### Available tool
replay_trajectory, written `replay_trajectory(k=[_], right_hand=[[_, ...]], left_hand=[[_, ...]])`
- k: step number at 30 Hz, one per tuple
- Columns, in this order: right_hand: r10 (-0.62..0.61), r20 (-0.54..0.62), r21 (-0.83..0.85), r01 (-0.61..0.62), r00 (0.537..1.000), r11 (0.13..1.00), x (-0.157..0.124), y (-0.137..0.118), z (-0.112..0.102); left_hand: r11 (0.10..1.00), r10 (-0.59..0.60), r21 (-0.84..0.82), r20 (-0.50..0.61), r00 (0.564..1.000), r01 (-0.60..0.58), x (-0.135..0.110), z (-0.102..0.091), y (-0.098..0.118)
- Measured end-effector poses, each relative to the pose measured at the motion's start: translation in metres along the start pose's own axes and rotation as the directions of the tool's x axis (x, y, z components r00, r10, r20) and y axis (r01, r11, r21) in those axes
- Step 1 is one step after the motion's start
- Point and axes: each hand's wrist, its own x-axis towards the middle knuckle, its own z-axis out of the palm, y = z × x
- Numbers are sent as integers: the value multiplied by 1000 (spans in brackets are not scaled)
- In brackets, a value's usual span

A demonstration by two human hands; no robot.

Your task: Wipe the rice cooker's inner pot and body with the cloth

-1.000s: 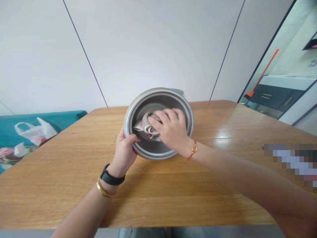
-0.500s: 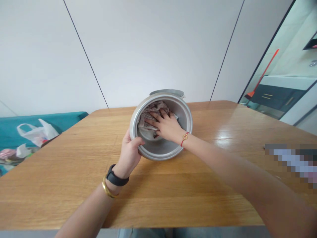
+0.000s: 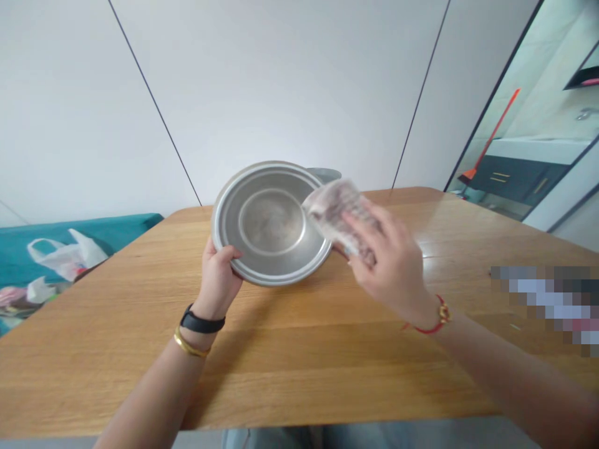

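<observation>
A round metal pot (image 3: pixel 274 224) is tilted so that its bare inside faces me, above the wooden table. My left hand (image 3: pixel 219 274) grips its lower left rim, thumb over the edge. At the pot's right side, my right hand (image 3: pixel 393 252) holds a brownish patterned cloth (image 3: pixel 339 209), blurred by motion. The cloth overlaps the right rim in view; whether it touches the metal I cannot tell. Behind the pot shows part of a grey, rounded lid-like piece (image 3: pixel 326 174), mostly hidden.
The wooden table (image 3: pixel 290 355) reaches to a white panelled wall (image 3: pixel 281 81). On a teal seat (image 3: pixel 131 227) at the left lies a white plastic bag (image 3: pixel 70 255). A pixelated patch covers something at the right edge. An orange broom (image 3: pixel 491 140) leans in the doorway.
My right hand has come out of the pot with the cloth and moved right. The pot has shifted left and turned its opening more toward me, with my left hand still on its rim.
</observation>
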Motion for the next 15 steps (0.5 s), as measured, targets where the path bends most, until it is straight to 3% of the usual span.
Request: replay_trajectory(k=[1,2,3,5,7,9,10,12,13,15], right_hand=[[85,-110,115,-72,990,991,5,9,0],[183,-147,256,-141,972,956,11,17,3],[278,-109,408,-212,954,888,18,23,8],[419,94,649,-375,903,662,34,29,21],[499,272,758,-503,823,416,49,34,33],[552,347,801,-545,758,246,62,40,38],[560,375,808,-556,739,194,68,45,40],[534,428,806,-576,729,141,75,57,40],[516,453,797,-589,727,130,77,63,39],[488,502,773,-623,714,116,77,75,39]], left_hand=[[1000,-2,-23,-11,1000,1,1,2,-1],[999,-22,-42,-8,1000,22,1,5,-2],[997,-53,-55,10,999,54,1,9,-3],[992,-108,-55,71,992,112,1,18,-4],[996,-82,-26,139,987,86,3,27,-2],[995,81,31,225,971,-90,7,32,3],[973,195,67,282,939,-223,9,33,8],[871,385,144,394,835,-470,14,32,20],[824,422,186,429,799,-535,16,30,26],[796,388,281,443,808,-536,18,27,37]])
